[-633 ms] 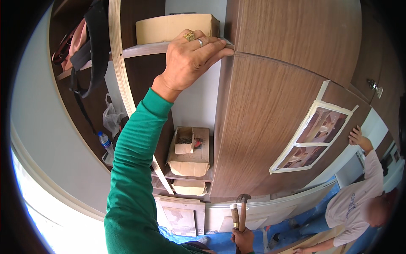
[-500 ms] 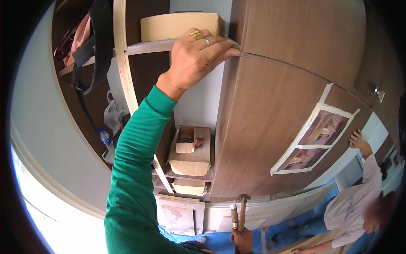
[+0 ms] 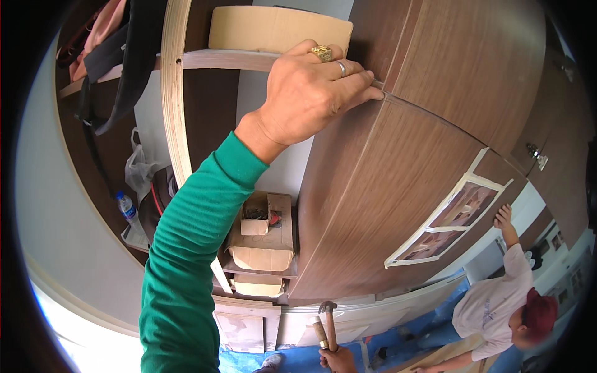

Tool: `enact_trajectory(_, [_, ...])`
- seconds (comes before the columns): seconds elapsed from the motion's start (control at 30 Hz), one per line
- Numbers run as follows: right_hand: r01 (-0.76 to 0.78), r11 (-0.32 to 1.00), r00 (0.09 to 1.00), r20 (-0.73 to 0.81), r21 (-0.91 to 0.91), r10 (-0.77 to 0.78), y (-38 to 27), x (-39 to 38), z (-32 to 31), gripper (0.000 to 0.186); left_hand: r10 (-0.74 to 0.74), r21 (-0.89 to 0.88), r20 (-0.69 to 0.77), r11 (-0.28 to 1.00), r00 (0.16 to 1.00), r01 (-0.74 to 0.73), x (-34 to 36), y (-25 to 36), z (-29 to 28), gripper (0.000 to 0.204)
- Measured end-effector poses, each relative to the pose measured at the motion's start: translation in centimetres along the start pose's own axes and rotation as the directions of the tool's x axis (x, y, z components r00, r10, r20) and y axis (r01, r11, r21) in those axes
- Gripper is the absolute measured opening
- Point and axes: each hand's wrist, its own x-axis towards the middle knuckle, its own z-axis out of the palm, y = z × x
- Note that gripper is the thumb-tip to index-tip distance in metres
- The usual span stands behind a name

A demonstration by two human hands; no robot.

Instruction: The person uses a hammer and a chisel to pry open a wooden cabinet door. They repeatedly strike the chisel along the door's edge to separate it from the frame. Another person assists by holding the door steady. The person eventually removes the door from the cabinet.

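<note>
Just right of the left hand (image 3: 314,93), the tall door (image 3: 373,193) is touched by bunched fingers, pinched or not can't be told, while hammer (image 3: 330,324) and tool (image 3: 321,333) are gripped low by the right hand (image 3: 339,360).

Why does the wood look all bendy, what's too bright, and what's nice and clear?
Head view: the fisheye lens bends straight edges, like those on the wooden cabinet; head view, lower left: a white patch is washed out; head view, upper middle: the left hand looks fairly sharp.
</note>
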Motion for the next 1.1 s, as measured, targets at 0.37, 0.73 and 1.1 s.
enact_trajectory(0.37, [-0.378, 0.886, 0.925, 0.147, 0.270, 0.350, -5.8, -1.0, -1.1, 0.036, -0.020, -0.012, -0.002, 1.000, 1.000, 0.020, -0.1, 0.0, 0.0, 0.022])
enact_trajectory(0.73, [-0.240, 0.959, 0.970, 0.078, 0.149, 0.230, -4.2, -0.9, -0.7, 0.033, -0.030, -0.004, -0.001, 1.000, 1.000, 0.030, -0.1, 0.0, -0.1, 0.021])
enact_trajectory(1.1, [-0.262, 0.944, 0.965, 0.032, 0.201, 0.261, -3.9, -1.2, -0.6, 0.023, -0.059, -0.022, 0.040, 0.998, 0.997, 0.060, 0.7, 1.4, -0.3, 0.027])
